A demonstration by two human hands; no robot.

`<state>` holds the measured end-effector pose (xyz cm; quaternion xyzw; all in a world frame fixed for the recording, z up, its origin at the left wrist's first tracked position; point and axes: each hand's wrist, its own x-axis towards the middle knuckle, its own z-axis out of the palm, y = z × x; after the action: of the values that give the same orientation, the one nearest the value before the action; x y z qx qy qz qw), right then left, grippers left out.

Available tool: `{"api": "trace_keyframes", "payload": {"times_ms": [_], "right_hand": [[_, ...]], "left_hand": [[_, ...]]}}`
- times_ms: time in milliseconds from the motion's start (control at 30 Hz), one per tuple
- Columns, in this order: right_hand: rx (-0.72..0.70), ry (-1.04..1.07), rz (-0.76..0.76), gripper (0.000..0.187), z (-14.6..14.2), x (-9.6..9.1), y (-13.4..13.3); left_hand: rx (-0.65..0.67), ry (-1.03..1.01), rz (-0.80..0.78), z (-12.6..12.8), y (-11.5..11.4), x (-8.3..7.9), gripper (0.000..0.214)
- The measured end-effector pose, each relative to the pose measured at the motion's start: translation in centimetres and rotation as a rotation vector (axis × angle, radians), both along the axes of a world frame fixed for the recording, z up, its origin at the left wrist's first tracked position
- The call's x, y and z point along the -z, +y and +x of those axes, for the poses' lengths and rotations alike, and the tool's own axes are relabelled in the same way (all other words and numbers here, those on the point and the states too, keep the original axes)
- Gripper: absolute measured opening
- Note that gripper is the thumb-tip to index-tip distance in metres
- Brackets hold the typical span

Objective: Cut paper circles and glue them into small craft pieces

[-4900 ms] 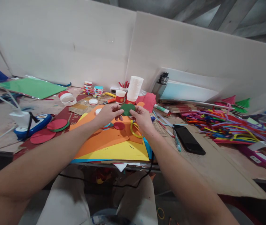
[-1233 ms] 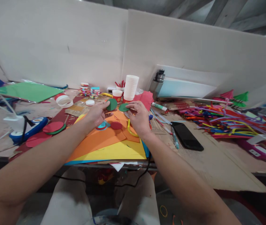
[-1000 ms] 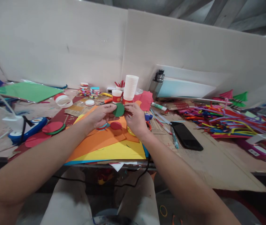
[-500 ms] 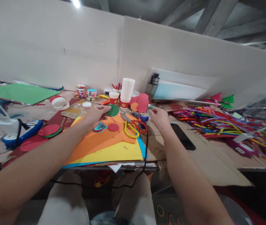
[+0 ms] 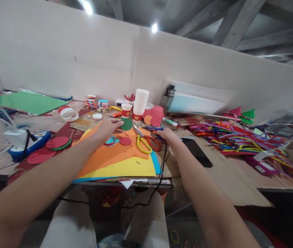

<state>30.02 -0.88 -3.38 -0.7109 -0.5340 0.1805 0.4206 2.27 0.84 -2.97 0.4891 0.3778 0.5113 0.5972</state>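
Observation:
My left hand (image 5: 109,128) pinches a dark green paper circle (image 5: 126,124) by its left edge, above the orange paper (image 5: 94,156). My right hand (image 5: 167,135) is closed around the handle of a blue glue gun (image 5: 154,128), whose black cord (image 5: 163,162) runs down over the table edge. Scissors (image 5: 143,142) with yellow and red handles lie just left of that hand. A small red circle (image 5: 125,141) and a red ring with blue paper (image 5: 111,140) rest on the orange sheet. Behind my right hand lies a white and green tube (image 5: 170,121).
Stacked white paper cups (image 5: 141,101) stand at the back beside a red and white cup (image 5: 126,111). A black phone (image 5: 196,151) lies on cardboard at right, near a heap of pipe cleaners (image 5: 229,134). Red circles (image 5: 41,156) lie left, by a blue power strip (image 5: 29,146).
My right hand has let go of the white and green tube, moved down and left, and taken hold of the glue gun. My left hand still holds the green circle.

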Motion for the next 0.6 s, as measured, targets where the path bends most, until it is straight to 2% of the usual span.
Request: {"api": "trace_keyframes", "payload": {"times_ms": [100, 267, 300, 367, 500, 600], "right_hand": [[0.046, 0.158, -0.024, 0.009, -0.1, 0.0, -0.1], [0.04, 0.309, 0.139, 0.022, -1.9, -1.8, -1.4], [0.01, 0.323, 0.193, 0.028, -2.6, -2.2, -1.9], [-0.15, 0.342, 0.329, 0.035, -4.2, -3.0, -3.1], [-0.39, 0.265, 0.345, 0.024, -7.1, -3.3, -5.0], [-0.43, 0.073, 0.3, 0.019, -8.3, -2.7, -5.4]], "left_hand": [[-0.026, -0.015, -0.036, 0.1, -0.3, -0.6, 0.008], [-0.05, -0.038, -0.091, 0.4, -0.5, -1.1, 0.009], [-0.052, -0.039, -0.106, 0.4, -0.4, -1.1, 0.009], [-0.058, -0.055, -0.124, 0.4, -0.1, -0.9, 0.007], [-0.054, -0.114, -0.067, 0.2, 0.6, -0.3, 0.006], [-0.056, -0.123, -0.03, 0.2, 0.9, -0.1, 0.006]]}}
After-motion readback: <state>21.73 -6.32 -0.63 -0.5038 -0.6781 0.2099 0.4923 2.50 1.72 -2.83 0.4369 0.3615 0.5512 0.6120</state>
